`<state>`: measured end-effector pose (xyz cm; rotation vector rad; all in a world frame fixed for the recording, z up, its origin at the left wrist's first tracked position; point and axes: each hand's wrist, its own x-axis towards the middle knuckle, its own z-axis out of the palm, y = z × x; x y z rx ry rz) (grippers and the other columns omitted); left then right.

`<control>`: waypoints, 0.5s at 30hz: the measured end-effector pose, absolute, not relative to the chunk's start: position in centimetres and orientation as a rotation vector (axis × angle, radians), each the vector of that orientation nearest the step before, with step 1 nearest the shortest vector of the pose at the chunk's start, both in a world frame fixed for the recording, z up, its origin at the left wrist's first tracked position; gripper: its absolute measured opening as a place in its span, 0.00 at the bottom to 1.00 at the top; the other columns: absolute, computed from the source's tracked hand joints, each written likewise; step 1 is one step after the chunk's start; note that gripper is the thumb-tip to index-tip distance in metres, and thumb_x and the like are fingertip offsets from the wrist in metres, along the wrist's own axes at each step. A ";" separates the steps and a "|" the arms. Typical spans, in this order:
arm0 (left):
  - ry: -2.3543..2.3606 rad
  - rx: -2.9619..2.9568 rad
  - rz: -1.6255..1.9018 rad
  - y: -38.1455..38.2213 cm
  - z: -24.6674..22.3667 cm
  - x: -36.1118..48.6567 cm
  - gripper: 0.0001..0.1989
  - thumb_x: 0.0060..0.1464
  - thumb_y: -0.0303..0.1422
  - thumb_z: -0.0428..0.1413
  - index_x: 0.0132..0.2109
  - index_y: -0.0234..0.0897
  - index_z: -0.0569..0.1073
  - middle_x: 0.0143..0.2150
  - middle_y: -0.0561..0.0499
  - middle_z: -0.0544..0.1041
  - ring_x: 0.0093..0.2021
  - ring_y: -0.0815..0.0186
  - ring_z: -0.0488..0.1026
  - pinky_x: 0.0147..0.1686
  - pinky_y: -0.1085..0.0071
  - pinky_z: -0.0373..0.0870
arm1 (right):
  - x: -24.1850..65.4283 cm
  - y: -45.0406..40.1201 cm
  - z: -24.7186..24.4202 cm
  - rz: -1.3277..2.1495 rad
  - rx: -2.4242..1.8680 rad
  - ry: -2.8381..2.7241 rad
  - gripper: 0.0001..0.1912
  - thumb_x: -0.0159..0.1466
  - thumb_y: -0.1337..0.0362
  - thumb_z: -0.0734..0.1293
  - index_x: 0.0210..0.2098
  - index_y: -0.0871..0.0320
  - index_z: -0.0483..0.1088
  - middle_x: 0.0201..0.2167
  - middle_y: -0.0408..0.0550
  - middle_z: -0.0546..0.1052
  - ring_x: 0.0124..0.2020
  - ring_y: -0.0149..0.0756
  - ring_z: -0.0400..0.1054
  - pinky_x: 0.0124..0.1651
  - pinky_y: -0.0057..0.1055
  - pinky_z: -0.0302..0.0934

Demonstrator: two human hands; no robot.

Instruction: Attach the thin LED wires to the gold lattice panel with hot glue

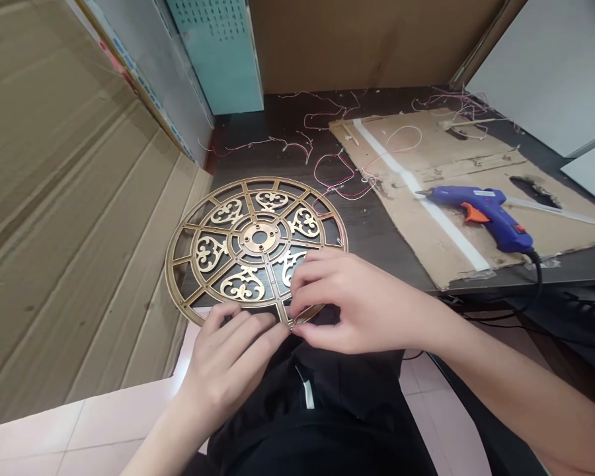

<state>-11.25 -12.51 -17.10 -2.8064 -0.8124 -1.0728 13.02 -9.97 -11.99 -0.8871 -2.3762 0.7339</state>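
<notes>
A round gold openwork metal frame (248, 198) with scroll ornaments lies at the table's front, its near edge jutting over the lap. My left hand (233, 350) is closed on the near rim, fingertips meeting at the bottom spoke. Beside it, my right hand (342, 297) pinches a thin red wire (297, 319) against the rim; the wire's end is too small to make out. Red and white wire (340, 231) also runs along the frame's right rim and trails off onto the table in loops (334, 172). Part of the lower right rim is hidden behind my right hand.
A blue hot glue gun (480, 208) with an orange trigger rests on a cardboard sheet (406, 231) at the right, its cord dropping over the edge. Loose wires (322, 119) scatter across the dark table (367, 231). Corrugated cardboard (79, 218) walls the left side.
</notes>
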 end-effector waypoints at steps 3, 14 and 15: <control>-0.839 -2.807 -1.083 -12.6 -17.2 -11.3 0.13 0.62 0.15 0.56 0.48 0.35 0.77 0.39 0.47 0.83 0.35 0.67 0.76 0.46 0.63 0.66 | 12.6 -9.4 -11.3 0.797 -0.877 -2.427 0.05 0.62 0.71 0.72 0.31 0.57 0.80 0.31 0.43 0.78 0.36 0.36 0.68 0.43 0.36 0.61; -0.778 -2.811 -1.111 -12.4 -17.4 -11.6 0.13 0.62 0.15 0.55 0.49 0.32 0.77 0.39 0.44 0.82 0.37 0.65 0.78 0.44 0.62 0.67 | 11.6 -8.1 -8.9 0.842 -0.964 -2.602 0.09 0.57 0.75 0.71 0.26 0.57 0.81 0.25 0.44 0.78 0.31 0.34 0.70 0.36 0.33 0.61; -0.770 -2.811 -1.113 -12.4 -17.4 -11.6 0.13 0.61 0.15 0.55 0.49 0.31 0.77 0.39 0.44 0.82 0.37 0.64 0.77 0.44 0.62 0.67 | 11.5 -8.0 -8.8 0.846 -0.975 -2.616 0.09 0.57 0.75 0.71 0.25 0.57 0.80 0.26 0.44 0.79 0.31 0.34 0.70 0.36 0.33 0.61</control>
